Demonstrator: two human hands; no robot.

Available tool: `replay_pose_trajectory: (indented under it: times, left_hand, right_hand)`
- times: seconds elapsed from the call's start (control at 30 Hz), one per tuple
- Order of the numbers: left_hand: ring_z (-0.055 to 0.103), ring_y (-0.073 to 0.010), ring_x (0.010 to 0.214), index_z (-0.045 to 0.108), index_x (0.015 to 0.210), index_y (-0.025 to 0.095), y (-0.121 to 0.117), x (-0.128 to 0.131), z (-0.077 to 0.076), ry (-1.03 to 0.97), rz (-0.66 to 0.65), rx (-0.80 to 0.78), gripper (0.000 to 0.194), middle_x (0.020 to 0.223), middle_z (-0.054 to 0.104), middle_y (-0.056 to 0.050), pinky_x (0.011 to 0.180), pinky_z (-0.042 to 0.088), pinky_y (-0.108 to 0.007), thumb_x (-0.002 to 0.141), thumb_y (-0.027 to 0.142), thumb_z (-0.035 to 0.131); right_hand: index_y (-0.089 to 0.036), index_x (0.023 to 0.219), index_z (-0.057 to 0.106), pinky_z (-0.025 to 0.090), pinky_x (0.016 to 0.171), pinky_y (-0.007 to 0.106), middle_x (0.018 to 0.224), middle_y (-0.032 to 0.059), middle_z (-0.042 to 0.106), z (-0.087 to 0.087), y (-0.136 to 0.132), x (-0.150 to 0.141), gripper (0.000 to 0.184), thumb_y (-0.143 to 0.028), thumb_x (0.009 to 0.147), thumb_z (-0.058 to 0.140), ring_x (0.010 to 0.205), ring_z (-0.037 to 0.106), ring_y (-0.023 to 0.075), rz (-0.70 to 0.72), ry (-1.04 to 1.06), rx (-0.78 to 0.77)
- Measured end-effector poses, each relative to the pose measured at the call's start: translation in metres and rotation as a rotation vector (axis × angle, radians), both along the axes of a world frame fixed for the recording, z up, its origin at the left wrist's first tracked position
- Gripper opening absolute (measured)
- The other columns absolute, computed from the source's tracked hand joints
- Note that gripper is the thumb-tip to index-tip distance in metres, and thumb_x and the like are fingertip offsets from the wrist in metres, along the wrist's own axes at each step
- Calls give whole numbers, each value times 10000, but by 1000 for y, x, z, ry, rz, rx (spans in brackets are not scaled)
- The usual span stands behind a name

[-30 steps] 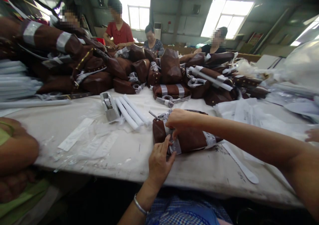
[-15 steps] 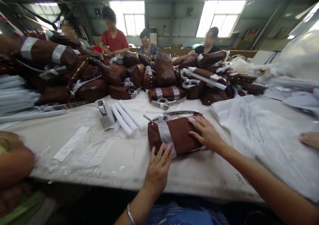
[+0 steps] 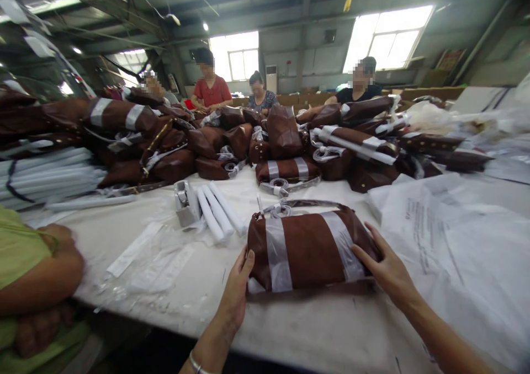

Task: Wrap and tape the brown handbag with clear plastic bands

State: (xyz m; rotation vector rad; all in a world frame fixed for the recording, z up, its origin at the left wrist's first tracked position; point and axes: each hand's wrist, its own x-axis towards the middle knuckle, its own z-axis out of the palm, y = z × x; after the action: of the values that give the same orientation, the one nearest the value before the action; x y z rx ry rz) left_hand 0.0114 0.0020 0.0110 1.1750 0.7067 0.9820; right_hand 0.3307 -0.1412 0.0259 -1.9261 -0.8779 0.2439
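Brown bag (image 3: 314,247), 2 translucent bands (image 3: 278,252) already on.
At the counter's (image 3: 190,313) near side, left hand (image 3: 235,288) and right hand (image 3: 391,272) grasp its ends between their fingers (image 3: 365,257); white sheeting (image 3: 455,236) lies beside, not around it.

Plump brown bag (image 3: 313,247), two translucent bands (image 3: 278,252) across it, crosswise near the pale tabletop (image 3: 331,330) edge

Glaring back windows (image 3: 389,38), dim ceiling (image 3: 256,4), blurred, stretched edges
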Motion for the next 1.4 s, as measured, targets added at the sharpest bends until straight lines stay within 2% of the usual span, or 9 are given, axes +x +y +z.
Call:
replay_pose_trajectory:
  times: [0.1, 0.2, 0.33, 0.47, 0.73, 0.9, 1.13, 1.3, 1.4]
  left_hand:
    - [478, -317, 1369, 484, 1437, 194, -1, -14, 11, -49, -127, -148, 644, 1431, 557, -154, 1156, 357, -516, 938, 599, 520]
    - [445, -354, 1385, 474, 1443, 194, 2, -27, 20, -42, -133, -25, 835, 1448, 534, -163, 1175, 324, -506, 784, 656, 697]
    - [419, -379, 1397, 549, 1380, 190, 7, -31, 31, 43, -149, 105, 890, 1436, 548, -147, 1188, 302, -491, 650, 614, 832]
    - [468, -376, 1361, 561, 1362, 180, 2, -26, 41, -34, -130, 52, 869, 1400, 580, -151, 1170, 333, -485, 675, 661, 787]
    - [604, -298, 1240, 624, 1284, 176, -4, -18, 38, -152, 77, -103, 638, 1323, 652, -127, 1075, 464, -381, 739, 439, 826]
    - [661, -264, 1161, 649, 1253, 175, 0, -17, 33, -218, 96, -212, 585, 1231, 708, -109, 1005, 525, -337, 754, 429, 816]
    - [599, -293, 1251, 625, 1304, 207, -5, -33, 46, -171, 74, -197, 702, 1311, 665, -102, 1016, 524, -318, 699, 483, 849]
    - [512, -273, 1347, 551, 1383, 219, 6, -29, 37, 46, 20, -197, 636, 1415, 587, -100, 1139, 412, -370, 832, 480, 731]
    - [417, -279, 1421, 401, 1496, 229, 9, -26, 28, 330, 124, -48, 698, 1534, 450, -115, 1184, 340, -438, 880, 404, 678]
  right_hand:
    - [-310, 1555, 269, 348, 1162, 500, 1531, 78, 448, -12, -30, -16, 1072, -635, 665, 769, 1380, 445, 357, -76, 39, 157]
    - [-361, 1573, 189, 344, 1149, 566, 1556, 76, 411, -19, -59, -25, 1204, -660, 581, 802, 1393, 413, 402, -118, 137, 189]
    - [-365, 1489, 405, 433, 1093, 558, 1461, 99, 533, -18, -78, -28, 1015, -757, 610, 728, 1337, 480, 420, -71, 329, 245]
    - [-292, 1358, 544, 523, 1000, 503, 1335, 128, 631, -16, -80, -32, 847, -695, 646, 762, 1241, 575, 407, -56, 425, 323]
    - [-282, 1198, 626, 610, 820, 404, 1157, 75, 710, -19, -79, -53, 648, -578, 651, 810, 1074, 669, 349, -270, 406, 347]
    - [-266, 1226, 635, 607, 842, 362, 1201, 70, 710, -8, -75, -66, 638, -544, 679, 809, 1092, 673, 318, -281, 475, 380]
    - [-268, 1277, 622, 544, 965, 338, 1306, 61, 670, 7, -92, -77, 620, -480, 726, 814, 1233, 599, 310, -192, 563, 534]
    - [-267, 1290, 641, 533, 1012, 415, 1301, 50, 675, 14, -91, -76, 550, -479, 798, 764, 1238, 600, 320, -90, 752, 302]
    - [-269, 1298, 646, 462, 1101, 443, 1308, 32, 669, 10, -88, -73, 523, -485, 829, 734, 1326, 524, 297, -29, 758, 214]
